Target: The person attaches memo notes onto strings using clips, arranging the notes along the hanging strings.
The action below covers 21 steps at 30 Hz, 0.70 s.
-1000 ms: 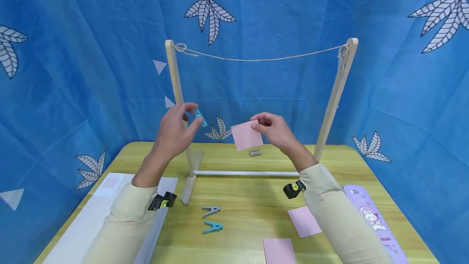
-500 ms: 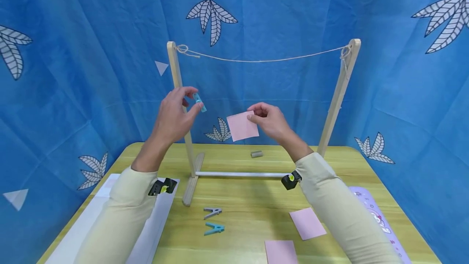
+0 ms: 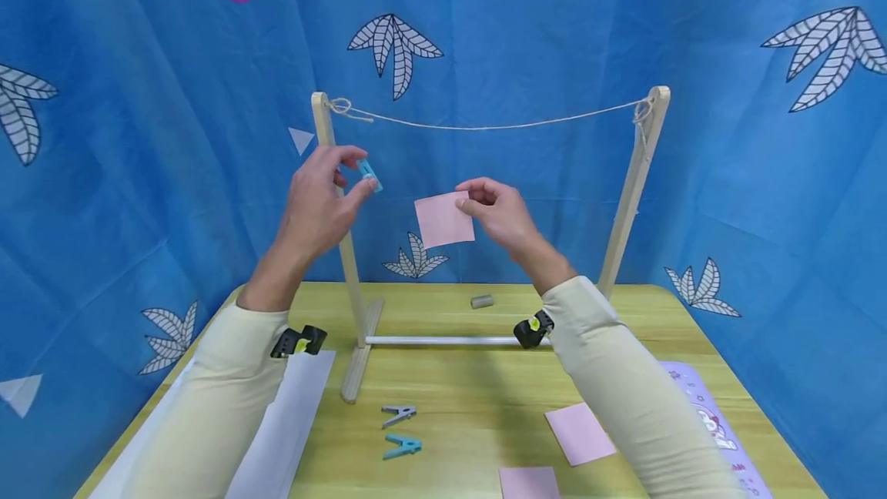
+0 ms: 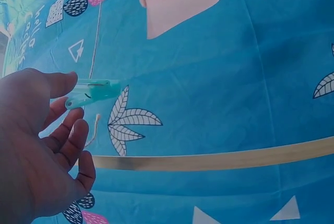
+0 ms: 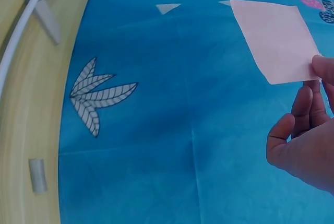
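Note:
Between thumb and forefinger, my left hand (image 3: 319, 195) pinches a light-blue clothespin (image 3: 369, 175), held up near the left post of a wooden frame. In the left wrist view the clothespin (image 4: 94, 93) lies across the fingertips, its far end pointing away from the hand. My right hand (image 3: 504, 214) pinches a square pink paper (image 3: 443, 220) by its upper right corner. The paper hangs slightly tilted, below the string (image 3: 478, 128) that sags between the two posts. Seen from the right wrist, the thumb lies over the corner of the paper (image 5: 276, 41).
On the table (image 3: 443, 406) lie a grey clothespin (image 3: 398, 415) and a blue clothespin (image 3: 402, 447). Two pink papers (image 3: 580, 433) lie front right, by a lilac case (image 3: 714, 430). White sheets (image 3: 294, 414) are at left. The frame's wooden post (image 3: 634, 191) stands right.
Both hands have risen toward the string, the left with the clothespin and the right with the pink paper. The hands have also shifted slightly left in the head view.

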Each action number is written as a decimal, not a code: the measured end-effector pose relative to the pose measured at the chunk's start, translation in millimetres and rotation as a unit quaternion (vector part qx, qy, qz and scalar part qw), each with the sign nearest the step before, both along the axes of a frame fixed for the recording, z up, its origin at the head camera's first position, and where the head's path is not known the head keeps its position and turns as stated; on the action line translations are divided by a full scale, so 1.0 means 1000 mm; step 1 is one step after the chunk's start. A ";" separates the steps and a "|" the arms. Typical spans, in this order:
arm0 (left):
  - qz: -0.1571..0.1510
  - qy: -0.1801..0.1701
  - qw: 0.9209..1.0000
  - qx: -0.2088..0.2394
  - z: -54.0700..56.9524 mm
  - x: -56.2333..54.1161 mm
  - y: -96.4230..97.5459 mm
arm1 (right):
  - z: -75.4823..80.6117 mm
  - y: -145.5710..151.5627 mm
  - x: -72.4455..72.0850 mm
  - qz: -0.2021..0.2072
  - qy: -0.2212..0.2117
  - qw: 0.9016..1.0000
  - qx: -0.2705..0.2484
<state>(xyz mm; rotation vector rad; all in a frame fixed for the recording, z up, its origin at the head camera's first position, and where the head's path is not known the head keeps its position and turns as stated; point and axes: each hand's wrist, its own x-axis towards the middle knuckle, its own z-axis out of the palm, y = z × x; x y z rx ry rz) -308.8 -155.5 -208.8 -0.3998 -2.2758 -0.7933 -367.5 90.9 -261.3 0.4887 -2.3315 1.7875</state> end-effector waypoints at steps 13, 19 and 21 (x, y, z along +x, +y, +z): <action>-0.002 0.048 0.999 -0.021 0.031 -0.006 0.004 | 0.015 -0.028 -0.011 0.021 -0.018 0.998 -0.056; 0.011 0.050 0.998 -0.046 0.044 -0.011 0.008 | 0.022 -0.035 -0.016 0.013 -0.019 0.998 -0.055; 0.014 0.050 0.997 -0.048 0.048 -0.014 0.009 | 0.026 -0.036 -0.017 0.012 -0.017 0.998 -0.057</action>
